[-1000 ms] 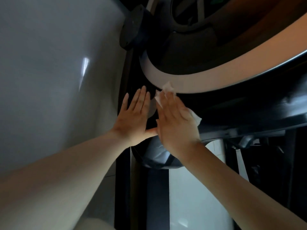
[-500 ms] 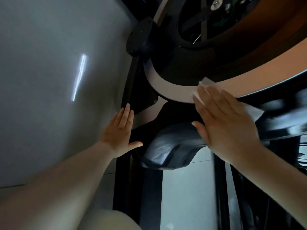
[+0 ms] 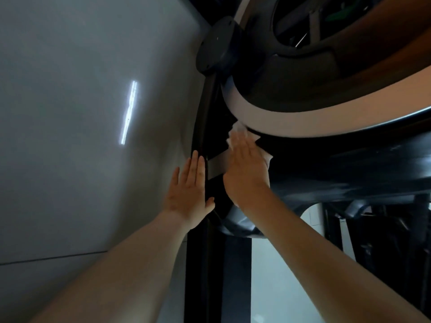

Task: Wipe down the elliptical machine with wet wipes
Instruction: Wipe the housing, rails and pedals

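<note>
Your R hand (image 3: 247, 169) is ctr frame, fingers straight & together, palm pressing a white wet wipe (image 3: 241, 131) flat onto the dark lower shell of the elliptical machine (image 3: 349, 173). Nothing's curled round the wipe, it's just flat pressure. The wipe pokes out past your fingertips, reaching the lower edge of the pale curved band (image 3: 303, 122), and also sticks out on the right side of the hand. Your L hand (image 3: 190, 190) is just left of it, released, fingers straight, thumb out to the right, holding nothing. It lies flat where the dark upright strip (image 3: 200, 127) meets the grey wall (image 3: 81, 136). Hands are near, not touching. A round dark cap (image 3: 217, 50) sits upper ctr, w/ the spoked wheel opening (image 3: 314, 24) upper right. Bright light streak (image 3: 129, 113) on the wall, left of ctr. Pale floor (image 3: 279, 287) shows btm ctr btwn your forearms.
</note>
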